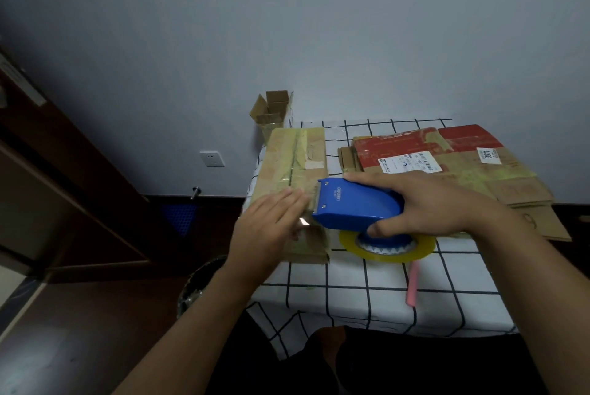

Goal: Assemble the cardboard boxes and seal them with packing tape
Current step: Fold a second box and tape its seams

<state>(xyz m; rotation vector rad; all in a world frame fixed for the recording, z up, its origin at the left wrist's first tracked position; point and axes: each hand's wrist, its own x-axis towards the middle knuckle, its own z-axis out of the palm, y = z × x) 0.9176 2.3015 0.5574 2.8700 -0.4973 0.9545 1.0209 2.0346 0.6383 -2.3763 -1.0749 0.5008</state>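
A long brown cardboard box (292,165) lies closed at the left edge of the table, with yellowish tape running along its top seam. My left hand (271,225) presses flat on the box's near end, fingers straight. My right hand (427,203) grips a blue tape dispenser (354,208) whose metal blade end touches the box top beside my left fingers. The yellow tape roll (388,246) hangs under the dispenser, just above the tablecloth.
Flattened red and brown cardboard boxes (447,165) are stacked at the back right of the checked tablecloth (367,292). A small open box (271,112) stands behind the table's left corner. A pink marker (412,283) lies near the front. A bin (201,283) sits on the floor to the left.
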